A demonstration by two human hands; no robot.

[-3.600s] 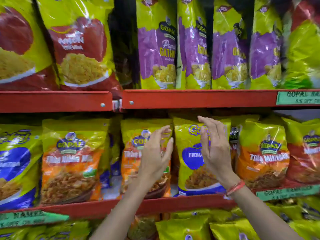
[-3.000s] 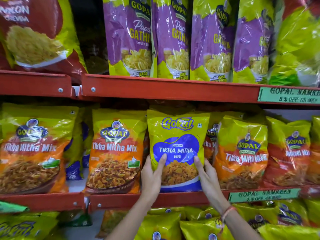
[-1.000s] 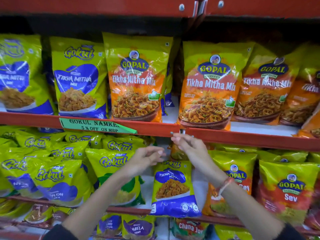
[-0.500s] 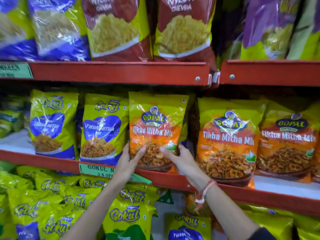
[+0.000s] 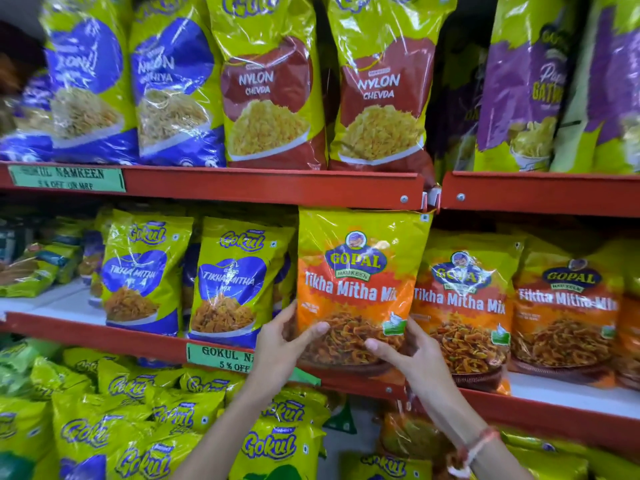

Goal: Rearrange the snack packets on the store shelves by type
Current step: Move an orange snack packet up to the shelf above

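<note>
Item under handling: an orange Gopal Tikha Mitha Mix packet (image 5: 360, 289), centre of the frame on the middle shelf (image 5: 104, 332). Both hands are clamped on its lower part: the left hand (image 5: 282, 344) on the lower left edge with thumb over the front, the right hand (image 5: 403, 351) on the lower right corner. The packet stands upright, its top edge touching the underside of the upper shelf (image 5: 277, 188).

Change noted: half a second ago the same packet sat lower on the shelf with the hands just closing on it; it now appears raised and pulled forward. Three seconds ago the hands were on a blue Gokul packet further along. Judgement: the sorting has reached this orange packet, and its likely place is with the matching Gopal packets (image 5: 464, 306) just to its right, apart from the blue Gokul Tikha Mitha packets (image 5: 235, 282) just to its left.

Not verifiable: whether the packet's base touches the shelf, as the hands cover it. The green price label (image 5: 221, 356) below is partly hidden by the left wrist. Packets at the far left and upper right are blurred; the lower shelf is cut off
</note>
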